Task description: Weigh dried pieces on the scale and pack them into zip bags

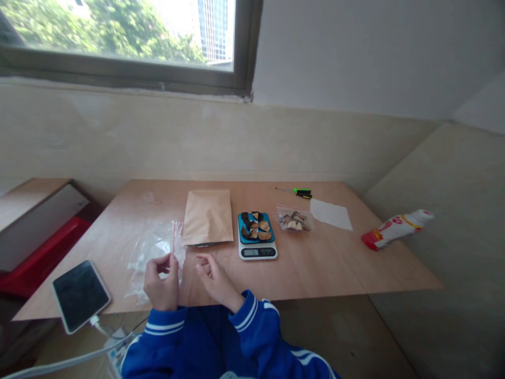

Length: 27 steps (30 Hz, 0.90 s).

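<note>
At the near edge of the wooden board [323, 263], your left hand [161, 284] pinches the red-striped mouth of a clear plastic bag [152, 252], which lies flat on the board to your left. Your right hand [215, 279] hovers just beside it, fingers loosely curled and holding nothing. Beyond your hands lies a brown paper pouch [208, 217]; beside it a small scale [257, 243] carries dark and tan pieces (heaped on its blue top).

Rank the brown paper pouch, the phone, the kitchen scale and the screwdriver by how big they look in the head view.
1. brown paper pouch
2. phone, though nearness to the camera may enlarge it
3. kitchen scale
4. screwdriver
</note>
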Motion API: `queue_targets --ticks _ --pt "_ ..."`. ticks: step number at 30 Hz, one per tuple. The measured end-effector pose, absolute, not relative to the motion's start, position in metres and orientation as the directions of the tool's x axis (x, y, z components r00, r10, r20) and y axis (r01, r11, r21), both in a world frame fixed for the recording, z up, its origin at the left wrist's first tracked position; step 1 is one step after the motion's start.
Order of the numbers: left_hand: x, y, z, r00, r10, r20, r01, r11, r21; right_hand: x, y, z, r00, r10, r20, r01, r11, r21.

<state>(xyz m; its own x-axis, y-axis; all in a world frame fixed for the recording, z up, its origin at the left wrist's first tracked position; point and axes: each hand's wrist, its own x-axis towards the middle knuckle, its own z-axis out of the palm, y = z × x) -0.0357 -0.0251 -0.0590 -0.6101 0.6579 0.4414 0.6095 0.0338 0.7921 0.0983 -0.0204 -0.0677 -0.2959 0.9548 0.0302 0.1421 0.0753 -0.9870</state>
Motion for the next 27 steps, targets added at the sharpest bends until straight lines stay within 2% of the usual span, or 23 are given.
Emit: queue_targets --ticks 5,8,14,16,18,22,24,27 --pt "-0.006 -0.029 -0.055 -0.417 0.769 0.484 0.563 -0.199 0.802 0.091 -0.01 -0.054 -0.227 0.972 0.056 0.022 0.063 -0.998" --pt "0.003 -0.028 -0.058 -0.349 0.816 0.461 0.502 -0.253 0.827 0.098 -0.01 -0.046 -0.205 0.977 0.052 -0.009 0.051 -0.999" --pt "0.012 -0.031 -0.07 -0.247 0.869 0.428 0.423 -0.301 0.855 0.121 -0.015 -0.044 -0.156 0.987 0.039 0.062 0.049 -0.997" --pt "0.017 -0.033 -0.071 -0.271 0.857 0.437 0.428 -0.3 0.853 0.128 -0.014 -0.05 -0.135 0.99 0.038 0.076 0.049 -0.996" --pt "0.022 -0.034 -0.07 -0.372 0.8 0.47 0.435 -0.297 0.85 0.134 -0.011 -0.059 -0.106 0.994 0.011 0.085 0.02 -0.996" --pt "0.028 -0.031 -0.06 -0.583 0.579 0.57 0.476 -0.325 0.817 0.147 -0.009 -0.075 -0.11 0.986 -0.123 0.119 -0.11 -0.987" --pt "0.028 -0.027 -0.053 -0.598 0.522 0.608 0.499 -0.35 0.792 0.154 -0.011 -0.076 -0.179 0.971 -0.157 0.136 -0.134 -0.982" --pt "0.025 -0.02 -0.044 -0.523 0.54 0.659 0.546 -0.382 0.746 0.171 -0.016 -0.066 -0.379 0.92 -0.101 0.139 -0.051 -0.989"
